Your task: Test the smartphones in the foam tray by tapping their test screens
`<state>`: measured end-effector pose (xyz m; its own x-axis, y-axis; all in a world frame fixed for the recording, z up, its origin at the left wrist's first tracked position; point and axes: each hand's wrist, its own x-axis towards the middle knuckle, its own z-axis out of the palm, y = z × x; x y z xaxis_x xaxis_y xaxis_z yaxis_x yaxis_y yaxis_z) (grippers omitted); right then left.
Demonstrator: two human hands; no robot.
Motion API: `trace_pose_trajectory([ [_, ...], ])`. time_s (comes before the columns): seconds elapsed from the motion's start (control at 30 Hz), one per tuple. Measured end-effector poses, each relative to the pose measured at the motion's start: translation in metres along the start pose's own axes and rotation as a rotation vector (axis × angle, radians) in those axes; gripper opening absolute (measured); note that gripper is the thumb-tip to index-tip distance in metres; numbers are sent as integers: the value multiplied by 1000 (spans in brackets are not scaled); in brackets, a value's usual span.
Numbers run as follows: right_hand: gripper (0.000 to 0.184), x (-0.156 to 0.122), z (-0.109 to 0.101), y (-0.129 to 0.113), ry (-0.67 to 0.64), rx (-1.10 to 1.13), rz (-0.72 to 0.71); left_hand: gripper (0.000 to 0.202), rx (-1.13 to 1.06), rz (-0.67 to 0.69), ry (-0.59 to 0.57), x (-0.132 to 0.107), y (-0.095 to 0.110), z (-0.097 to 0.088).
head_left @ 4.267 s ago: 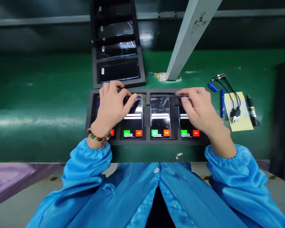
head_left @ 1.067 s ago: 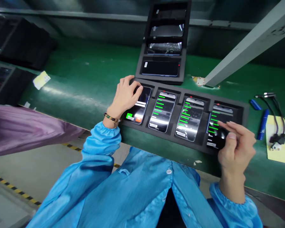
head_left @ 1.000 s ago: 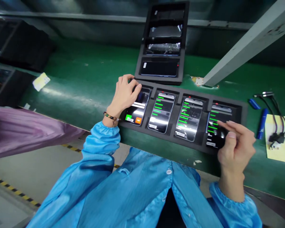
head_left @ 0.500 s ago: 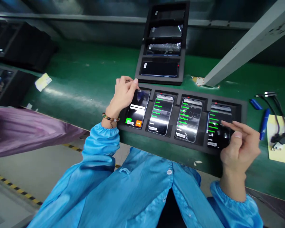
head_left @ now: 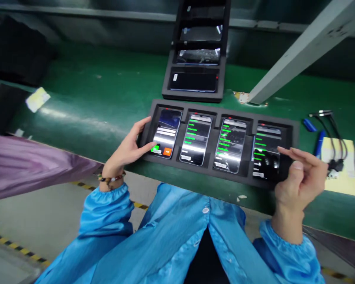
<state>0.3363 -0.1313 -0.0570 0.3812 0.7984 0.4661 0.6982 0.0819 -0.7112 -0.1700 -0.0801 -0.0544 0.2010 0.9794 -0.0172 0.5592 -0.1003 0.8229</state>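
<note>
A black foam tray lies on the green belt and holds several phones with lit screens. My left hand is open at the tray's left end, its thumb on the green button of the leftmost phone. The two middle phones show lists of green bars. My right hand hovers at the rightmost phone, index finger stretched over its screen, the other fingers loosely curled, holding nothing.
A second black tray with dark phones stands behind the first. A grey post slants up at the right. Blue pens, cables and a yellow card lie right of the tray. A purple sleeve reaches in from the left.
My left hand has slid from the top of the leftmost phone down to its lower left, thumb now on the green button. My right hand has barely moved.
</note>
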Motion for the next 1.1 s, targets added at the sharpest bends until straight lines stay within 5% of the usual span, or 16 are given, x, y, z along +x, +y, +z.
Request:
trace_pose_trajectory([
  [0.1, 42, 8, -19, 25, 81, 14, -34, 83, -38, -27, 89, -2, 3, 10],
  [0.3, 45, 8, -19, 61, -95, 184, 83, 63, 37, 5, 167, 13, 15, 28],
  [0.57, 37, -3, -25, 32, -154, -77, -130, 42, 274, 92, 376, 23, 29, 33],
  [0.83, 30, -16, -32, 16, -269, -67, -183, 31, 415, 305, 341, 37, 43, 44],
  [1.1, 32, -15, -33, 10, -322, -132, -171, 32, 373, 209, 554, 31, 44, 54],
])
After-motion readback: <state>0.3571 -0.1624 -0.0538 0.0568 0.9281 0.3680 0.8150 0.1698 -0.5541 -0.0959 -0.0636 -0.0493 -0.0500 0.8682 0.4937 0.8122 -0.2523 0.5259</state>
